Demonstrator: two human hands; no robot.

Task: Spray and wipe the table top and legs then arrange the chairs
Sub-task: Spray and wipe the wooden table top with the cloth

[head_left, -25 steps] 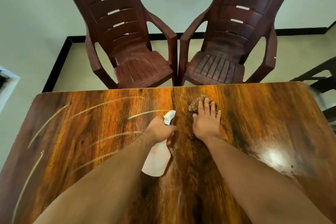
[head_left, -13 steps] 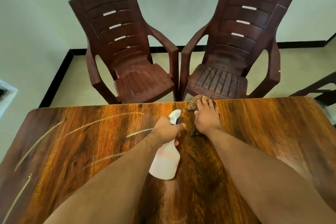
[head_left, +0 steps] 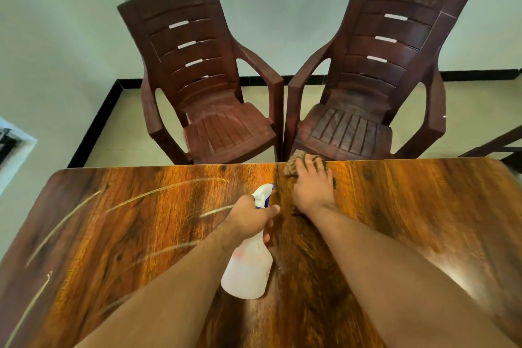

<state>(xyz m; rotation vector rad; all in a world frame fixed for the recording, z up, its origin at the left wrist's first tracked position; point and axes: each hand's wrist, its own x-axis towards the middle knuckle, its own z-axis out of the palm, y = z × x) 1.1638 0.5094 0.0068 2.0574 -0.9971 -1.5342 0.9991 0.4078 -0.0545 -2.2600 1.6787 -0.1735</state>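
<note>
The left hand [head_left: 248, 217] grips the neck of a white plastic spray bottle [head_left: 248, 271], its body trailing toward six o'clock. At one o'clock from it, the right hand [head_left: 313, 186] presses flat on a mottled brown cloth [head_left: 292, 165] at the far edge of the glossy wood-grain table [head_left: 141, 234]. Beyond stand a dark brown plastic armchair [head_left: 209, 99] at eleven o'clock and a matching armchair [head_left: 367, 87] at one.

- Looks like a plain room in a home, a dining corner.
- Glossy orange-brown wood-grain table [head_left: 409, 220] with rounded corners.
- Two dark maroon slatted plastic armchairs, left chair [head_left: 203, 79] and right chair [head_left: 381, 65], stand side by side just beyond the table's far edge.
- Pale green painted wall [head_left: 56, 37], black skirting strip [head_left: 97, 121], cream floor [head_left: 130, 127].
</note>
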